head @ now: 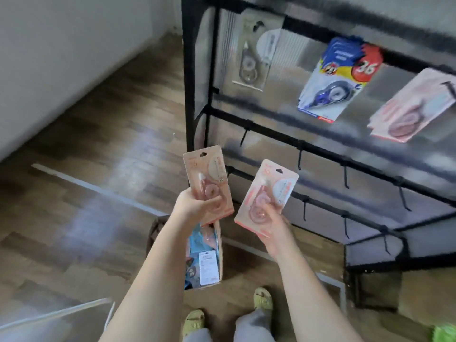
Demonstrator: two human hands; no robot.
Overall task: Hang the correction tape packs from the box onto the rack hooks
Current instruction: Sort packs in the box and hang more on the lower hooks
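Each hand, left hand (195, 206) and right hand (272, 227), grips one pink pack (207, 178) (267, 193) upright, hang-holes uppermost, below-left of the free rack hooks (299, 159); right nearer.

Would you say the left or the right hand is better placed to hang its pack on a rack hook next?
Probably the right hand: its pink pack sits nearer the bare hooks.

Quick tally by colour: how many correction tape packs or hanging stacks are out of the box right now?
Pink: 3, one in the left hand, one in the right hand, one stack on the rack
Blue: 1 stack
Clear/white: 1 pack
Total: 5
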